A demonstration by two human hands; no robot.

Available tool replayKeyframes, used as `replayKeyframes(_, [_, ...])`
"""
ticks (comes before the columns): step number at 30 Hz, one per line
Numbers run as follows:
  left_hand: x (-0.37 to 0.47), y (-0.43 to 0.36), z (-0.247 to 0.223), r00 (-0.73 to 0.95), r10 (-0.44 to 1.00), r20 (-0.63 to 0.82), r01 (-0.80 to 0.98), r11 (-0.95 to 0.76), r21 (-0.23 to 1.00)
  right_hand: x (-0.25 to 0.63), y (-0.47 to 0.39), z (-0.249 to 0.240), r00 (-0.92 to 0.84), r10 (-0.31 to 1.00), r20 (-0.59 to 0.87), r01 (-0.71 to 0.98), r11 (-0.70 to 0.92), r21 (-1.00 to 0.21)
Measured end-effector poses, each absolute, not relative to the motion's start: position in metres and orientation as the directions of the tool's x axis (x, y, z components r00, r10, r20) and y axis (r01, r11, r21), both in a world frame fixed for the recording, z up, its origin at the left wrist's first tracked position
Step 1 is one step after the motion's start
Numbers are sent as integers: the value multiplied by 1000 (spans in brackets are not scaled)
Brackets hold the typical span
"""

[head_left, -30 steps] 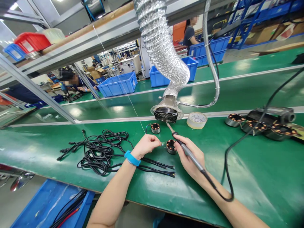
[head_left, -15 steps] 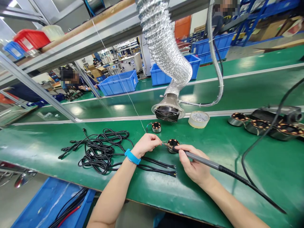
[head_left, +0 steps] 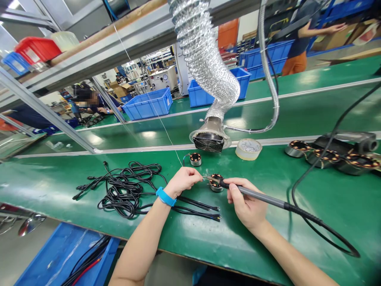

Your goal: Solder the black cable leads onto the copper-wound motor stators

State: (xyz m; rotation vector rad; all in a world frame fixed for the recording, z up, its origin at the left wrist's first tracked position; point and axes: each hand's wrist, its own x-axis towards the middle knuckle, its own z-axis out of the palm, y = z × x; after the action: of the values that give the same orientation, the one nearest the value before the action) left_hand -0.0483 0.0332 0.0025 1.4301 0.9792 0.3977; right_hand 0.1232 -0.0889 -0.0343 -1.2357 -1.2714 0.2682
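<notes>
My right hand (head_left: 248,200) grips the grey handle of a soldering iron (head_left: 262,196), whose tip points left over a round motor stator (head_left: 216,183) with copper windings. Facing it, my left hand (head_left: 186,179) is closed in a pinch at the stator's left, close to the iron's tip; fine wire ends show at its fingertips, and a thin white strand runs down from above to this hand. A second stator (head_left: 195,159) with a short lead stands just behind. Black cables (head_left: 127,190) lie coiled at the left, their stripped ends beneath my left wrist.
A fume extractor (head_left: 210,137) hangs above the green bench (head_left: 268,238). Behind the stators is a tape roll (head_left: 249,149). More stators (head_left: 323,158) stand at the right, near the iron's looping cord. Blue bins (head_left: 148,104) and other people are farther back.
My right hand and the iron have shifted slightly right, and the cord has swung into a wider loop. At the upper right, a person has moved, with an arm now stretched out.
</notes>
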Motion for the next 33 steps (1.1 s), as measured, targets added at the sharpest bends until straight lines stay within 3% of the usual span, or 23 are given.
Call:
replayKeyframes(12, [-48,33,2,562,767,-310,334,132,933,123,-90,-34,346,733,586,473,403,-784])
replayKeyframes(22, [-46,29,6,584,773,-248,311,70,948,110,-70,-34,172,677,715,634,480,-607])
replayKeyframes(28, [-44,19,14,641,753,-147,295,-64,953,105,-61,-35,146,691,708,591,513,-622])
replayKeyframes(33, [-46,16,15,691,705,-159,272,-50,961,105,-60,-35,106,684,722,596,538,-596])
